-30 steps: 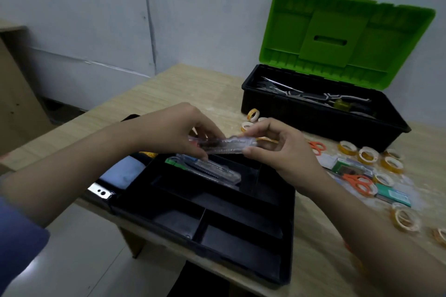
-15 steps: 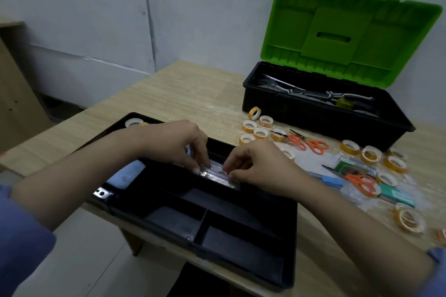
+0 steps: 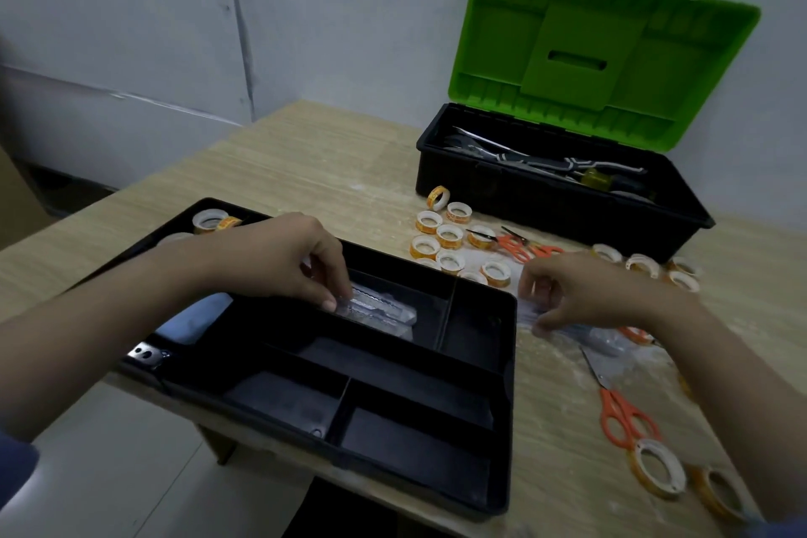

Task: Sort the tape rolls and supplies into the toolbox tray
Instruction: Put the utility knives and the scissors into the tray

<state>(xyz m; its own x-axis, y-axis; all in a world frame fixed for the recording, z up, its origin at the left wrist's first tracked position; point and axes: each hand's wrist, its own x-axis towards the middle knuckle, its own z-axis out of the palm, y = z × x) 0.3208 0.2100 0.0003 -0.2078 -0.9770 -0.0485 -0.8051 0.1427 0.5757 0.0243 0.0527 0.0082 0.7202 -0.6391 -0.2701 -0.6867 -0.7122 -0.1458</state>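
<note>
A person's left hand [image 3: 279, 258] pinches a clear packet [image 3: 380, 312] down into the tray's [image 3: 506, 406] long back compartment, seemingly to seat it, while the right hand [image 3: 585, 293] pinches another packet [image 3: 530, 312] on the table [image 3: 305, 162] beside loose tape rolls [image 3: 450, 236].

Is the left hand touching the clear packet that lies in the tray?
Touching. The head view shows the left hand's fingers resting on the near end of the clear packet inside the black tray, with no gap.
</note>
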